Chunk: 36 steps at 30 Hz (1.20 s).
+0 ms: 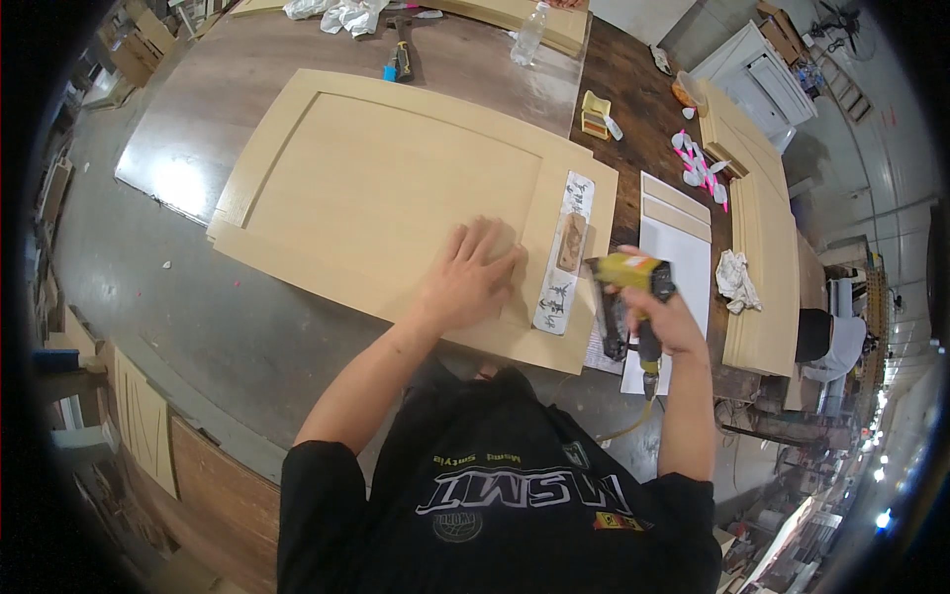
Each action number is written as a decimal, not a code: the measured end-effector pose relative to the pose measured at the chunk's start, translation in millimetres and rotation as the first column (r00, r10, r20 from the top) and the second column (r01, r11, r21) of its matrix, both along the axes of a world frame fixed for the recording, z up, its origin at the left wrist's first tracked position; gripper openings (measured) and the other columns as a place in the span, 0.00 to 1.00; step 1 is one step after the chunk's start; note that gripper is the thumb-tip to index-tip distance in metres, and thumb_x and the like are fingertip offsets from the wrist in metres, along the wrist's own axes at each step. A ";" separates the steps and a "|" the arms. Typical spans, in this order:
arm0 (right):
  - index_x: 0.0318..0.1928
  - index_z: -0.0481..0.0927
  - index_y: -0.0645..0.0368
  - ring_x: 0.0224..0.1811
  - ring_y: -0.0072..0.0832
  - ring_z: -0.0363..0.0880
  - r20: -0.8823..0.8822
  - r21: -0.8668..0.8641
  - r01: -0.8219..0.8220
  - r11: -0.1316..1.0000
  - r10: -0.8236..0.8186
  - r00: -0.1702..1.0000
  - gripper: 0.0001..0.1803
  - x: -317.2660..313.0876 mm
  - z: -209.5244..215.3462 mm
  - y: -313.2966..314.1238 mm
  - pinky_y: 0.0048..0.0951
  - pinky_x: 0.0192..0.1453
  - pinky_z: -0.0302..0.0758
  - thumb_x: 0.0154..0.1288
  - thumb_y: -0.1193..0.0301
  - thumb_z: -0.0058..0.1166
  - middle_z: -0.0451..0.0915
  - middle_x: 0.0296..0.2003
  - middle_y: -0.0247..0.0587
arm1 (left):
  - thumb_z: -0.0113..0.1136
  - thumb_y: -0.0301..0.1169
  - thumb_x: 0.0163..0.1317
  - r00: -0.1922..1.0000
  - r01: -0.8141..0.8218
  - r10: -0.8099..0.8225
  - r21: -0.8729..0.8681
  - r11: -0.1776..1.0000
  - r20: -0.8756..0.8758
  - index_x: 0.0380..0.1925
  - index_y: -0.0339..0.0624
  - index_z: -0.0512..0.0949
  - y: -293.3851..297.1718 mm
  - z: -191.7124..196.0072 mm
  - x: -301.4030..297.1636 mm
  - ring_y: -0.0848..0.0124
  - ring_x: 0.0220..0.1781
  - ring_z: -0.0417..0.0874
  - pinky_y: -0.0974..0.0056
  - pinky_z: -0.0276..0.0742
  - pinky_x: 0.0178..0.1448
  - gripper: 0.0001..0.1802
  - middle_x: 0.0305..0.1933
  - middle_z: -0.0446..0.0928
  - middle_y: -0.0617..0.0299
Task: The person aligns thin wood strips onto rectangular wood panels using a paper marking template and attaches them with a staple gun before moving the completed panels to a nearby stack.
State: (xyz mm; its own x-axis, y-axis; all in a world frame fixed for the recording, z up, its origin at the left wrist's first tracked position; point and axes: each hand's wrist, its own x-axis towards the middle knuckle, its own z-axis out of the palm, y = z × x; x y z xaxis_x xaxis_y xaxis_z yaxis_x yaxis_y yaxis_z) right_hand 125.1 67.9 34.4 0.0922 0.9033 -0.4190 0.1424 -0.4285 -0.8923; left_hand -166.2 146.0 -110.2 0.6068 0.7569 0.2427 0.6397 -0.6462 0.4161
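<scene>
A pale wooden cabinet door panel [396, 183] with a recessed middle lies across the table in front of me. My left hand [465, 277] rests flat on the panel's near part, its fingers stretched out. My right hand [675, 322] grips a yellow and black air nail gun [633, 269], held up just beyond the panel's right edge. The gun is slightly blurred, and a hose runs from the bottom of its handle. Between my hands, a white strip with dark markings [554, 297] lies along the panel's right side, with a small brown wooden block [571, 242] on it.
Right of the panel lie a white board [678, 252], a crumpled rag [736, 280] and stacked pale panels [767, 238]. Farther back are several pink-tipped white pieces [700, 170], a small yellow container [595, 115], a clear bottle [529, 38] and a hammer-like tool [401, 57].
</scene>
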 end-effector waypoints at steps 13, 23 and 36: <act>0.83 0.55 0.58 0.75 0.40 0.70 0.065 0.171 0.548 0.819 -0.564 0.823 0.50 84.3 -180.8 57.2 0.36 0.77 0.66 0.71 0.51 0.65 0.71 0.74 0.52 | 0.62 0.39 0.67 0.999 -0.003 0.001 -0.057 0.998 -0.042 0.69 0.52 0.77 -2.0 15.8 11.7 0.46 0.85 0.57 0.40 0.51 0.85 0.29 0.82 0.63 0.54; 0.75 0.72 0.45 0.34 0.33 0.87 0.911 0.261 -0.260 0.930 -0.148 0.384 0.40 -33.9 -134.7 51.8 0.36 0.49 0.75 0.64 0.50 0.66 0.87 0.32 0.37 | 0.67 0.39 0.63 1.000 0.005 -0.006 -0.062 0.998 -0.009 0.67 0.52 0.79 1.8 11.4 21.5 0.43 0.84 0.58 0.38 0.51 0.84 0.30 0.81 0.65 0.51; 0.66 0.82 0.54 0.35 0.31 0.84 0.513 0.650 0.270 0.710 -0.673 0.533 0.25 81.4 -141.7 12.1 0.35 0.41 0.80 0.69 0.67 0.62 0.87 0.39 0.45 | 0.66 0.36 0.63 0.999 0.022 -0.025 -0.083 0.996 -0.037 0.67 0.50 0.78 1.4 22.4 20.1 0.40 0.84 0.57 0.39 0.51 0.86 0.30 0.81 0.65 0.49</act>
